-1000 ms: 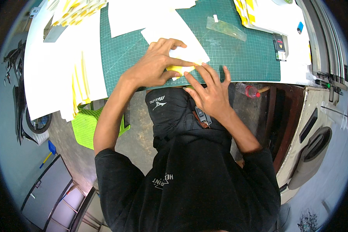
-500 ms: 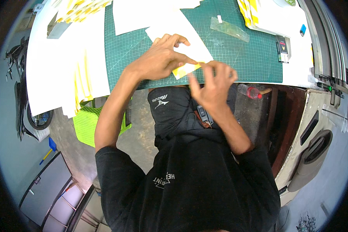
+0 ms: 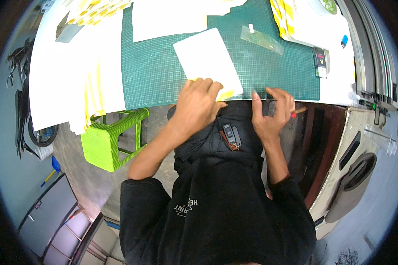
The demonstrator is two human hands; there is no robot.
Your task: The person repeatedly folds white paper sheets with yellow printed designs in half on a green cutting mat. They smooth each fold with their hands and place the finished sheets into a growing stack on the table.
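A white sheet of paper [image 3: 210,57] with a yellow patch along its near end lies aslant on the green cutting mat [image 3: 163,66]. My left hand [image 3: 199,104] is closed over the sheet's near left corner, fingers bent on top and thumb at the table edge. Some of the yellow end is hidden beneath it. My right hand [image 3: 273,112] is apart from the sheet, at the mat's front edge. Its thumb and fingers are spread, with nothing seen between them.
Larger white sheets [image 3: 168,20] lie at the mat's far side. A clear plastic strip [image 3: 263,40] and a small black box [image 3: 320,62] are to the right. Yellow-and-white stacks [image 3: 95,88] line the left. A green stool [image 3: 104,148] stands below the table.
The sheet has come nearer to the table's front edge. My left hand has moved back toward me with it, and my right hand has left the sheet, going right and nearer.
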